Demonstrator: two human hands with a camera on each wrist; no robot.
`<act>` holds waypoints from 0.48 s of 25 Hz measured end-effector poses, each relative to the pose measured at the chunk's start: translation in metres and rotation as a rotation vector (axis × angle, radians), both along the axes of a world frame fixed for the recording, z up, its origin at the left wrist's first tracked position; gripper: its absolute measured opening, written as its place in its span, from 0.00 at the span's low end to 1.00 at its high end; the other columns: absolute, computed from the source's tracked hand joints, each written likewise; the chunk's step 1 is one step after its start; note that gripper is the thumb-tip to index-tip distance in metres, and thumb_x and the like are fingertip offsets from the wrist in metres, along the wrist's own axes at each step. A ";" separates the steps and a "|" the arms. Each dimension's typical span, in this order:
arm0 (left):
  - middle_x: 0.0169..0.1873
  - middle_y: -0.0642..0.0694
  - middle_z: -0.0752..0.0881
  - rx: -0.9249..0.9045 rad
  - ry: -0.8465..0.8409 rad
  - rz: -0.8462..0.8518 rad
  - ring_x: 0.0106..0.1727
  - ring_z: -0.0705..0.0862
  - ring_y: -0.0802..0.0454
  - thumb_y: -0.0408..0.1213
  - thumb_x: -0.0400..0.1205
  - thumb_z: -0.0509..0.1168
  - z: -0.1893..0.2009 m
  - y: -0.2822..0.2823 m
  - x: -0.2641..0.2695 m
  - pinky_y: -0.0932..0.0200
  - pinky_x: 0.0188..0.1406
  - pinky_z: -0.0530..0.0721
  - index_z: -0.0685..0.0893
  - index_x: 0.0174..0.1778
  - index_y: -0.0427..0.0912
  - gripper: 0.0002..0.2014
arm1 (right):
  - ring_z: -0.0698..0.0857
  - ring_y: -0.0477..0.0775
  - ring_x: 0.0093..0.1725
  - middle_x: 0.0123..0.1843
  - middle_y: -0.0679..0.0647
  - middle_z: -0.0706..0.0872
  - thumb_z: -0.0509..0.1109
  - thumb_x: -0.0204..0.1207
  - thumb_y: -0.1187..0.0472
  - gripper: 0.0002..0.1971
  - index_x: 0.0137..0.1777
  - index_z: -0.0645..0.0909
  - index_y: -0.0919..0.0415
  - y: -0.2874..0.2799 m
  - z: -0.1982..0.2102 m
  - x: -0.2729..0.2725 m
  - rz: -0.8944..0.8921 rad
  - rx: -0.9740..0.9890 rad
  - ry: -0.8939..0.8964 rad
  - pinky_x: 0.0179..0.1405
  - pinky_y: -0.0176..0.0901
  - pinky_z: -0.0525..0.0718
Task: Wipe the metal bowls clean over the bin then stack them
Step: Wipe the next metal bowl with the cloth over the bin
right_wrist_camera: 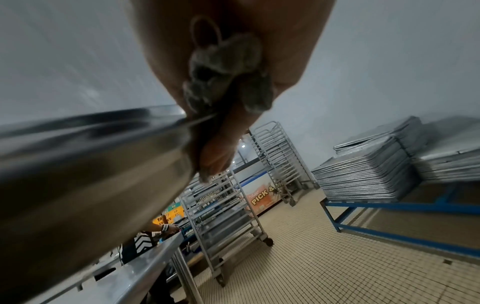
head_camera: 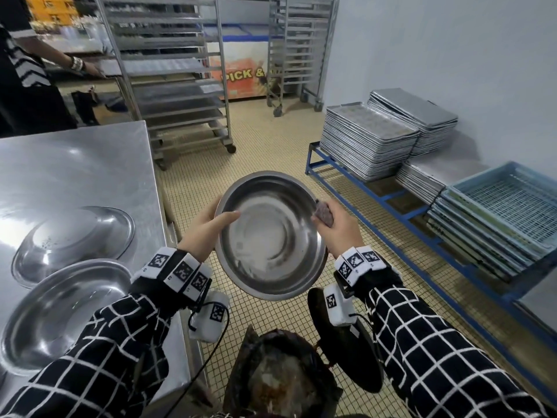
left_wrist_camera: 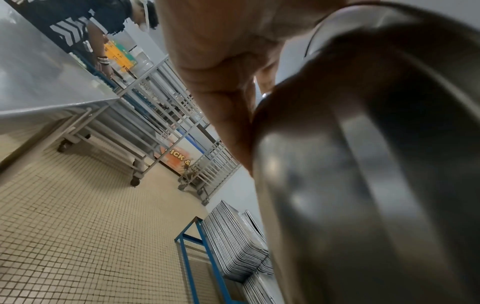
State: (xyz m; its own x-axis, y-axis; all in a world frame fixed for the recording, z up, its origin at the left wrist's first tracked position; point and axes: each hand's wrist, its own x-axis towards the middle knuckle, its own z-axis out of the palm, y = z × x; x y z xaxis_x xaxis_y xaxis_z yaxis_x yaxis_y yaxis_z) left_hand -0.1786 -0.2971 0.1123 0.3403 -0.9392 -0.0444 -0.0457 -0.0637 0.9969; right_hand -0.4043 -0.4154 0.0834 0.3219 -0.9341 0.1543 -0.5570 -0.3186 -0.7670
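A round metal bowl [head_camera: 271,233] hangs in the air above the lined bin [head_camera: 280,375], its hollow facing me. My left hand [head_camera: 208,227] grips its left rim, thumb inside the bowl; the bowl's underside [left_wrist_camera: 363,164] fills the left wrist view. My right hand [head_camera: 337,227] holds a crumpled grey cloth [head_camera: 325,213] against the bowl's right rim, and the right wrist view shows the cloth [right_wrist_camera: 226,70] wadded in the palm with fingers against the bowl wall [right_wrist_camera: 91,164]. Two more metal bowls [head_camera: 72,236] [head_camera: 63,312] sit on the steel table [head_camera: 75,164] at left.
Stacks of baking trays [head_camera: 367,140] and blue crates [head_camera: 497,218] rest on a blue low frame [head_camera: 391,200] at right. Wheeled tray racks [head_camera: 168,73] stand behind the table. Another person [head_camera: 27,70] stands at far left. Tiled floor lies between.
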 end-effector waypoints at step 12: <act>0.65 0.48 0.75 0.008 -0.040 0.253 0.60 0.76 0.54 0.38 0.86 0.58 -0.009 0.012 -0.028 0.56 0.64 0.72 0.54 0.84 0.45 0.31 | 0.87 0.49 0.46 0.46 0.50 0.86 0.65 0.81 0.53 0.07 0.52 0.78 0.56 0.029 -0.010 0.029 -0.088 0.234 -0.432 0.44 0.42 0.88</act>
